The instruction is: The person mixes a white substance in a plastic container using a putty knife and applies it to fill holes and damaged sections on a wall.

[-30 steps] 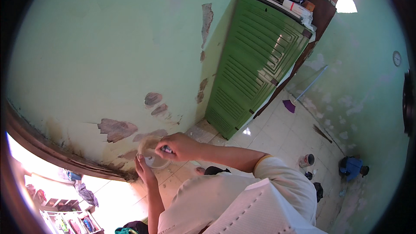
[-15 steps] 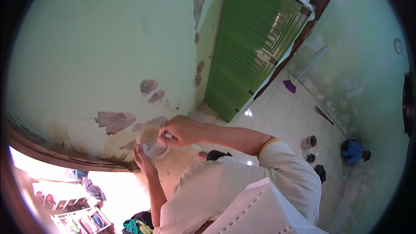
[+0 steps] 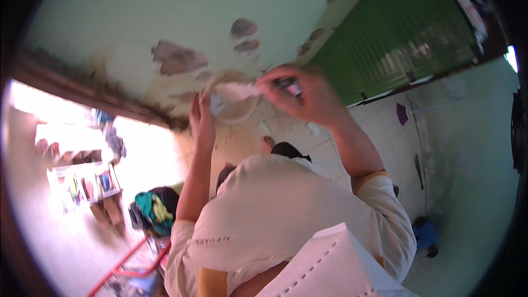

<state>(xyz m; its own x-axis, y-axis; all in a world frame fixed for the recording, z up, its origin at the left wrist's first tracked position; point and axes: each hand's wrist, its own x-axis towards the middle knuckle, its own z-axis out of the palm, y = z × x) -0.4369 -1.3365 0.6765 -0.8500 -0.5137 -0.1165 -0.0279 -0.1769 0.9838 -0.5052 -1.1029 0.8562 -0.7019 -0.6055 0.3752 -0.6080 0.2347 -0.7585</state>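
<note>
A round cream-coloured tub with white paste inside is held up in front of me, close to the wall. My left hand grips its left side, fingers at the rim. On the other side my right hand is closed round the dark handle of a putty knife. Its pale, paste-smeared blade reaches into the tub's opening, slightly blurred. My fingers hide part of the handle.
Bare grey-brown patches mark the pale green wall. A green door stands at right, with a purple broom beyond. At left are a wooden door frame, piled clothes and a red metal frame.
The view has tilted down, so the wall patches sit higher in it. My right hand has drawn away to the right from my left, and the putty knife's blade now shows.
</note>
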